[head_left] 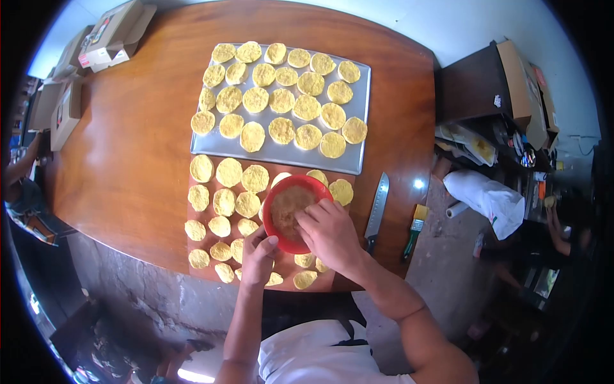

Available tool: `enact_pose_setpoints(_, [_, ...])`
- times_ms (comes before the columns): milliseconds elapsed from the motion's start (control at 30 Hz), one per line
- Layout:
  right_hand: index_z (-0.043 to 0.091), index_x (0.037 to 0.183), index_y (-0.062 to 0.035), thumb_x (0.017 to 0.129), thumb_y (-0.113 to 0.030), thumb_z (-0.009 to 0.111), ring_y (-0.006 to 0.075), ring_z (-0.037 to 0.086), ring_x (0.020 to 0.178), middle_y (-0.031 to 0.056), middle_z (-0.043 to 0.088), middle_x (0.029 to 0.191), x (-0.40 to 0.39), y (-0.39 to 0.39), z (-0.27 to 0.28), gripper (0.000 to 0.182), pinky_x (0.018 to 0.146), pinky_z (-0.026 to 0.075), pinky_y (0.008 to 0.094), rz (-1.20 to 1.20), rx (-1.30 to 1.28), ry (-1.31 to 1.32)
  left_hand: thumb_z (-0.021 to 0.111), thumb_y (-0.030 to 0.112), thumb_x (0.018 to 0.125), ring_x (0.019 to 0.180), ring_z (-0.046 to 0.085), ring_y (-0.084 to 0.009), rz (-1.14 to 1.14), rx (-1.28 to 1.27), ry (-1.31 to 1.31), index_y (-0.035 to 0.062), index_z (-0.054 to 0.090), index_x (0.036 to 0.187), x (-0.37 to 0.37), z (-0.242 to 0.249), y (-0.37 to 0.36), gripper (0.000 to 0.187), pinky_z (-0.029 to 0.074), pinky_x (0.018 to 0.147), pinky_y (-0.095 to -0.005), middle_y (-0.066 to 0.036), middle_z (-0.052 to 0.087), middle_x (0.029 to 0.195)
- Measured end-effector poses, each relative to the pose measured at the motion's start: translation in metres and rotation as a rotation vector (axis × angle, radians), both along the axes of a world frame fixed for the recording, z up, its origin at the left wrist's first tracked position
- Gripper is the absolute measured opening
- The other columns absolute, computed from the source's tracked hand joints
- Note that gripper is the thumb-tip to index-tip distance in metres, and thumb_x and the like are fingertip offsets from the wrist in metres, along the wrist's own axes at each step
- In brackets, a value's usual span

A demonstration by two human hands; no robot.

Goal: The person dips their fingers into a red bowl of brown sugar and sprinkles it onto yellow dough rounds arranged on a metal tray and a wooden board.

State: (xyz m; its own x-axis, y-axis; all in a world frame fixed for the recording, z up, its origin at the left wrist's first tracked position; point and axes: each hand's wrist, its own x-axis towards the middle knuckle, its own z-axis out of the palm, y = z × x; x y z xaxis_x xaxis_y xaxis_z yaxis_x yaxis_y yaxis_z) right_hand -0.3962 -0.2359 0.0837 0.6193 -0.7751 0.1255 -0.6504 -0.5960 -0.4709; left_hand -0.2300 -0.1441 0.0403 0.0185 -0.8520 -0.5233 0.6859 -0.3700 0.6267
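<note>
A red bowl point(268, 221) holds a brown, grainy powder point(291, 203). My left hand point(259, 255) grips the bowl at its lower left rim. Inside the bowl, the fingertips of my right hand point(323, 230) are pinched together in the powder; what they hold is hidden. Round yellow slices point(229, 172) lie in rows on a reddish-brown board point(195, 246) under and beside the bowl. Beyond it, a metal tray point(278, 157) carries more round yellow slices point(256, 100).
To the right of the board lie a long knife point(378, 208) and a brush point(416, 229) with a green handle. Cardboard boxes point(109, 38) stand at the back left of the wooden table point(141, 147). Other people are at the far left point(32, 205) and far right point(543, 243).
</note>
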Motion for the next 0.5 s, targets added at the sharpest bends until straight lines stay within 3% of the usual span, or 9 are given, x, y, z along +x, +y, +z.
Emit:
enact_pose_setpoints(233, [0.066,0.084,-0.0068,0.075,-0.007,0.07,0.024,0.057,0.082,0.0046,0.06,0.08,-0.008,-0.006,-0.006,0.01,0.076,0.047,0.0379,0.091,0.054,0.001,0.07,0.028,0.085,0.08,0.052,-0.0054,0.057,0.038,0.003,-0.0086,0.058,0.126,-0.014,-0.006,0.003,0.056,0.04,0.071,-0.0199,-0.004,0.066,0.104])
enact_pose_setpoints(333, [0.068,0.086,-0.0067,0.074,-0.001,0.072,0.0263,0.06,0.075,0.0055,0.064,0.076,-0.008,-0.02,-0.001,0.014,0.07,0.048,0.0392,0.004,0.171,-0.295,0.069,0.028,0.086,0.076,0.049,-0.0055,0.094,0.053,-0.047,-0.0079,0.059,0.123,-0.011,-0.008,0.002,0.053,0.04,0.069,-0.0207,-0.002,0.064,0.099])
enact_pose_setpoints(500, [0.071,0.086,-0.0043,0.08,-0.003,0.074,0.0284,0.065,0.075,0.0098,0.071,0.08,-0.009,-0.054,0.007,0.007,0.071,0.05,0.0379,-0.186,0.264,-0.461,0.067,0.027,0.086,0.077,0.053,-0.0059,0.144,0.034,-0.111,-0.0075,0.061,0.12,0.009,-0.02,0.009,0.049,0.042,0.07,-0.0216,-0.003,0.066,0.098])
